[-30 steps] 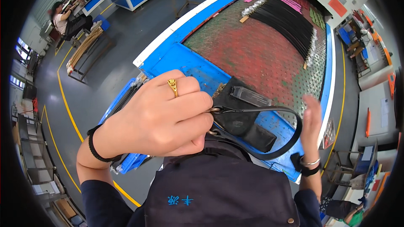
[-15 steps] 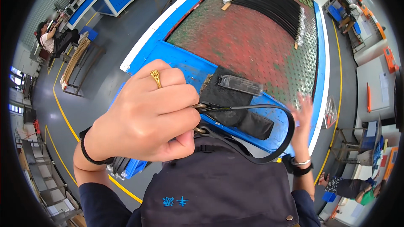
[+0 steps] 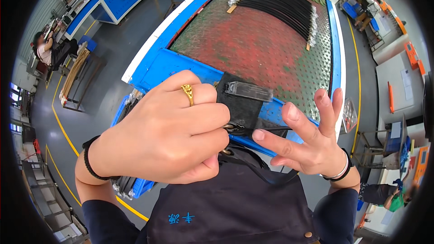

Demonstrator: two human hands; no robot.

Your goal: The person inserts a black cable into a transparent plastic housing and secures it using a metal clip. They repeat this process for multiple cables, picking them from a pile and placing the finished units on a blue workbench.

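— What is the left hand (image 3: 167, 135) gripping?
— It is curling its fingers around a thin black cable (image 3: 266, 129) (ring showing), close to the chest.
— And the right hand (image 3: 312, 140)?
— It is spreading its fingers, touching the cable above the blue workbench (image 3: 181, 65).

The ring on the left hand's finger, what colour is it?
Gold; the ring on the left hand shows best in the head view.
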